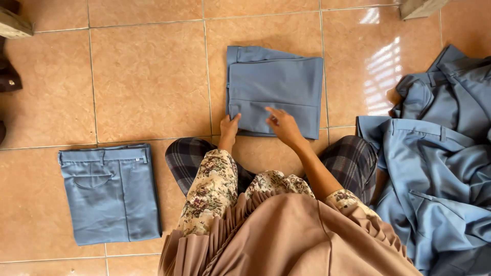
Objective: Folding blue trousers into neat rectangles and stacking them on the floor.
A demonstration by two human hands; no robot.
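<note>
Floral sleeves (212,189), a pleated tan headscarf (286,235), dark plaid trousers (186,158).
</note>
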